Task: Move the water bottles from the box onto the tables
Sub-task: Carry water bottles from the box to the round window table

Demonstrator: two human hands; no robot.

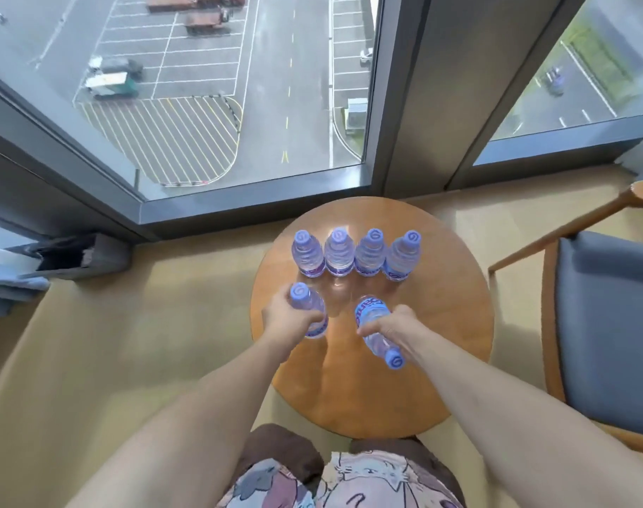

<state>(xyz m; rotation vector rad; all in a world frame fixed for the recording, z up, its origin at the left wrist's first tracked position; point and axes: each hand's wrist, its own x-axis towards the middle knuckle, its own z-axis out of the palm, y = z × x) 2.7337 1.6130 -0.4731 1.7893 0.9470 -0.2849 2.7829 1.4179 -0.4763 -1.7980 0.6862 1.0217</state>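
From the head camera, a round wooden table (441, 324) stands near the window (239, 104), with a wooden chair with a grey seat (605, 324) just to its right; along the table's far side four water bottles (355, 256) stand upright in a row, close beside one another, blue caps up; the left hand (289, 320) is wrapped round the body of a fifth bottle (309, 313), fingers curled tight about it, the bottle roughly upright with its cap toward the row and its base at the table's left edge; the right hand (391, 330) clasps a sixth bottle (375, 326) round its middle, fingers closed about it, and this one lies tilted, its base pointing toward the row and its cap (396, 359) pointing back toward the person; whether it touches the tabletop cannot be told; the two held bottles are near each other but apart, in front of the row.
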